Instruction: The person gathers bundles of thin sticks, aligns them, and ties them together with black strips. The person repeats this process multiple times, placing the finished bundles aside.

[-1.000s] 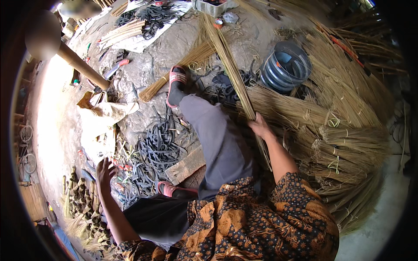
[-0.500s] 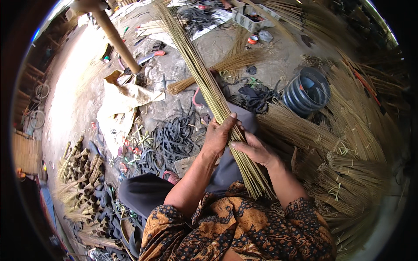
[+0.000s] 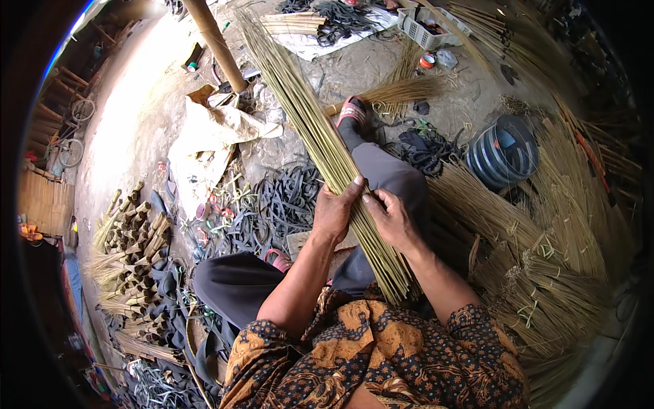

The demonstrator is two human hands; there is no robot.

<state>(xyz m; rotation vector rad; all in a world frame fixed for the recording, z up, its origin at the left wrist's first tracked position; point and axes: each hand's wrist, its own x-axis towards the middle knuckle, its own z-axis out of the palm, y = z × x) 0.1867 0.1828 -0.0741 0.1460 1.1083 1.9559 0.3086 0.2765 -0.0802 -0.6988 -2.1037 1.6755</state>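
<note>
Clearly, the left hand [image 3: 334,213] and right hand [image 3: 393,220] pinch the stalk bundle [image 3: 323,143] from opposite sides, close together, probably to stop it fanning apart; to the left of the bucket [image 3: 485,163], it slants between the two hands and runs past them at both ends

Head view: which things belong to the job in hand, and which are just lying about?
In hand: long stalk bundle, gripped by left hand and right hand; probably similar bundles at right.

Apparently lying about: dark bucket, white basket, pale sheet.
</note>
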